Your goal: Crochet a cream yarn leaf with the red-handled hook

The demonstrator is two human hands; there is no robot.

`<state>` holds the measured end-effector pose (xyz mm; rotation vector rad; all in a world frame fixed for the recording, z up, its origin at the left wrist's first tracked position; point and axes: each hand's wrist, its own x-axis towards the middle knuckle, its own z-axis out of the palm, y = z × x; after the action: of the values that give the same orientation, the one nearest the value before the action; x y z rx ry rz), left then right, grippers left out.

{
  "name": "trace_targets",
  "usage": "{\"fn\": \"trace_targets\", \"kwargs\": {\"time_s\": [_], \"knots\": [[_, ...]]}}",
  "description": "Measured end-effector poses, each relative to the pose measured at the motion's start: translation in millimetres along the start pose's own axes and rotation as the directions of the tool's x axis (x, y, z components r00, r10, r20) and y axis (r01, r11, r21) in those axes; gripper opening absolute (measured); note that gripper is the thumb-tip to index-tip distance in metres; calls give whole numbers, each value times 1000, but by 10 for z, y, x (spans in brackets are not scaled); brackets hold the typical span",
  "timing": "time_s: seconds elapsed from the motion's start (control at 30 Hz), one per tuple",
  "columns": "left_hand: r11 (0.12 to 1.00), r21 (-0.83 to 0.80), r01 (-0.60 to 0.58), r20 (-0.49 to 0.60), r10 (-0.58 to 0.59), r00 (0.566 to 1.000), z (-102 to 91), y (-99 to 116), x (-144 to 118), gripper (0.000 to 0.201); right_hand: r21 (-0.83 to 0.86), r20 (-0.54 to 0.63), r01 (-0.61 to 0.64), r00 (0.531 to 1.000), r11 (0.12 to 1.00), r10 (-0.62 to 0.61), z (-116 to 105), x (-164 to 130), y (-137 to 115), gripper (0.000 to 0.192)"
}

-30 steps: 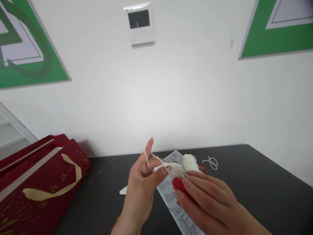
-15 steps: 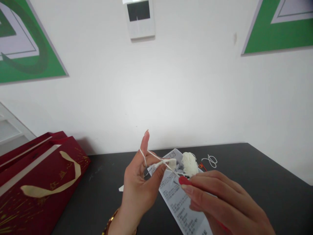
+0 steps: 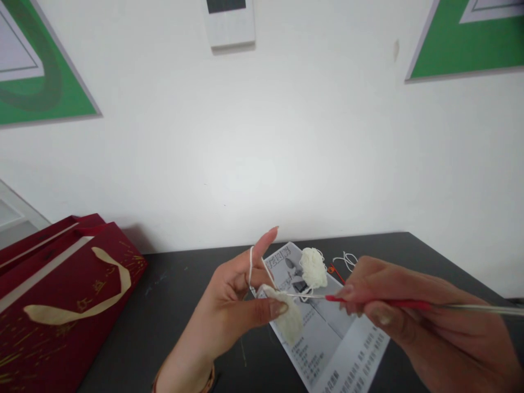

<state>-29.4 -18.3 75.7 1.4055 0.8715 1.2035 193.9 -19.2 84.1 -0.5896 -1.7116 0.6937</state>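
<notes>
My left hand (image 3: 241, 297) pinches a small piece of white crochet work (image 3: 290, 322) between thumb and fingers. A strand of white yarn (image 3: 251, 267) loops around its raised index finger and runs down to the work. In my right hand (image 3: 401, 316) is a crochet hook (image 3: 413, 304) with a red grip and metal shaft. The hook's thin tip meets the upper edge of the crochet piece. Beyond the hands, a ball of white yarn (image 3: 314, 266) rests on a printed sheet (image 3: 323, 349).
Dark red gift bags (image 3: 73, 289) with a cream ribbon handle stand at the left of the black table (image 3: 184, 284). Behind the yarn ball lie a small orange-red item (image 3: 333, 270) and a loose white cord (image 3: 346, 259). A white wall rises behind the table.
The crochet piece has turned so its flat face shows below my left thumb. My left index finger leans further right. My right hand has moved right and turned, bringing the hook nearly level.
</notes>
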Motion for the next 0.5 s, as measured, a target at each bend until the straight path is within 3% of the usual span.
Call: {"fn": "trace_targets", "kwargs": {"time_s": [0.17,0.27,0.37,0.5], "knots": [[986,-126,111,111,-97,989,0,1,6,54,192,-8,-145,989,971,149,-46,35,57,11],[989,-98,108,141,-94,986,-1,-22,15,32,322,20,-260,963,910,268,-53,79,125,13],[999,4,34,125,-35,992,-21,-48,36,16,512,99,-404,904,758,415,-27,157,243,16],[988,118,-98,30,95,995,-13,-97,71,28,646,214,-552,794,527,569,74,246,418,20]]}}
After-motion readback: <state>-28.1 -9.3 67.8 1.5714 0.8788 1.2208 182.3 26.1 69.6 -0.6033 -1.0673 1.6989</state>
